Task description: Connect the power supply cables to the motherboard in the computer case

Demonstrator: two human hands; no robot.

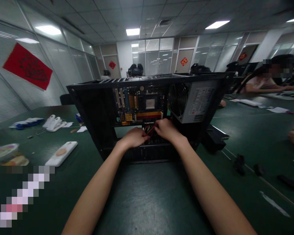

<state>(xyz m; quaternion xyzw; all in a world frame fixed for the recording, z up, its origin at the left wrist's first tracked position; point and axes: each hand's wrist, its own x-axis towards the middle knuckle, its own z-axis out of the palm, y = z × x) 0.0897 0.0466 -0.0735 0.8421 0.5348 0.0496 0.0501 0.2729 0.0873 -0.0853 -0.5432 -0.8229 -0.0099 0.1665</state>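
An open black computer case stands on the green table in front of me. Inside it are a motherboard with a square silver chip and, at upper right, a grey power supply with a round fan grille. Below the board, both hands reach into the case at a bundle of coloured cables. My left hand is closed, its fingertips on the cables. From the right, my right hand pinches the same bundle. The cable ends are hidden behind the fingers.
To the left lie a white phone, a plastic food tub and white gloves. Right of the case are a black box-like part and several small black pieces. A person sits at the far right.
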